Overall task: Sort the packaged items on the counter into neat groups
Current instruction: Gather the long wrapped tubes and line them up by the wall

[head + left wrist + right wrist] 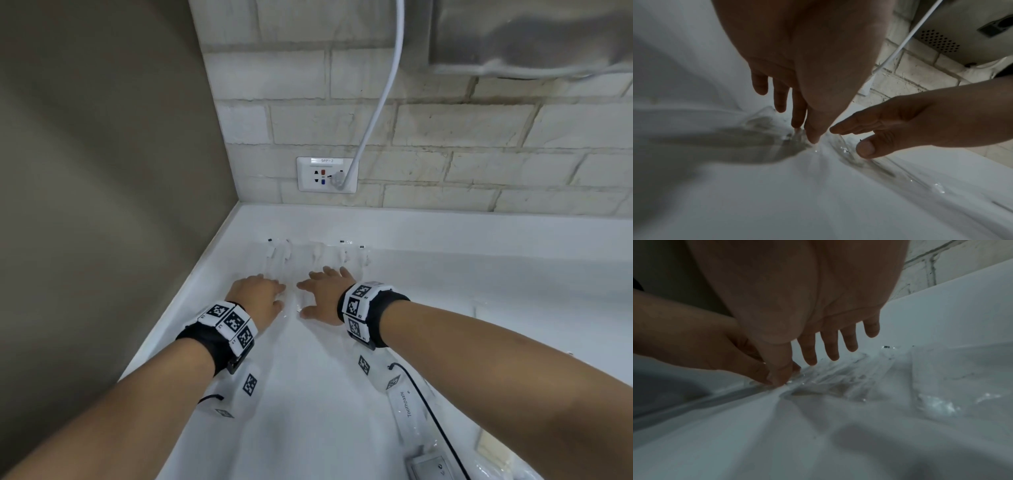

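Head view, packets: clear-wrapped packets (315,260) lie in a loose row at the back of the white counter (479,274), just past your fingertips.
Left hand: your left hand (258,296) lies palm down, fingers straight and close together, tips pressing clear wrap.
Right hand: your right hand (323,294) is flat too, fingers spread, thumb touching the wrap between the hands.
Near items: a toothpaste packet (409,404) and other tagged packets (250,383) lie apart under your forearms; a grey box (428,466) sits at the bottom edge.
Progress: back row looks roughly gathered; near items not yet grouped. You appear about midway.
Surroundings: wall socket (327,174) with white cable (380,99) above.
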Demonstrator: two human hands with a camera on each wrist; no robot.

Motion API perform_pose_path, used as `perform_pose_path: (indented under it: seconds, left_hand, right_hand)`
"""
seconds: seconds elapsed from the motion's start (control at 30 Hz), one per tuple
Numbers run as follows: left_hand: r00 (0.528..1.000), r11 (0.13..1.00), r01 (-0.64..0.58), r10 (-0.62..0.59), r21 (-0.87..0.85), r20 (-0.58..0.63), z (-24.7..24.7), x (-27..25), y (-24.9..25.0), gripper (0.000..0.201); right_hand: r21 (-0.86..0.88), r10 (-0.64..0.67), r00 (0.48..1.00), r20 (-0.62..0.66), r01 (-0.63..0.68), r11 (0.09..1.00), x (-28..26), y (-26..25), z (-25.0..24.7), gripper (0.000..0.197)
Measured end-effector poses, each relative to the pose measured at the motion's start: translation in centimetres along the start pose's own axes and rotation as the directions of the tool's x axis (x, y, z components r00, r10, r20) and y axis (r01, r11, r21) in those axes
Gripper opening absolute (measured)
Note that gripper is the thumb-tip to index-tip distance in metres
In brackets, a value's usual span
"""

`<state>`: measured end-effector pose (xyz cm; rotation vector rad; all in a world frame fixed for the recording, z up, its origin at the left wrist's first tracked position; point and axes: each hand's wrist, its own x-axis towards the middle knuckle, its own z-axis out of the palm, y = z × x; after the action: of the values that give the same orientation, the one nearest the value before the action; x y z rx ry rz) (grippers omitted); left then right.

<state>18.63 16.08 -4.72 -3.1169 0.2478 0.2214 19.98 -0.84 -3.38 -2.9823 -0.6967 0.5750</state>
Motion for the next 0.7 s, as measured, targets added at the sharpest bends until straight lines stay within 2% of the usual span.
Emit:
perform_pose_path:
  seconds: [0.3, 0.47, 0.7]
  left_hand:
    - [0.999, 0.998, 0.03, -0.031, -0.051, -0.018, 0.58, 0.31, 0.04, 0.045]
    - [0.999, 0.998, 0.033, -0.033, -0.061, -0.002, 0.46, 0.46, 0.17, 0.045]
    - [0.999, 0.997, 0.042, -0.042, -0.071, 0.004, 0.43, 0.39, -0.03, 0.046]
  right_hand:
    - [-0.006, -0.022, 1.0, -0.016, 0.022, 1.0, 0.2, -0.35, 0.58, 0.062]
    - [0.054, -0.036, 0.999, -0.034, 0.038, 0.998, 0.14, -0.47, 0.18, 0.07]
    - [0.0, 0.026, 1.0, -0.006, -0.026, 1.0, 1.03, 0.24, 0.44, 0.06]
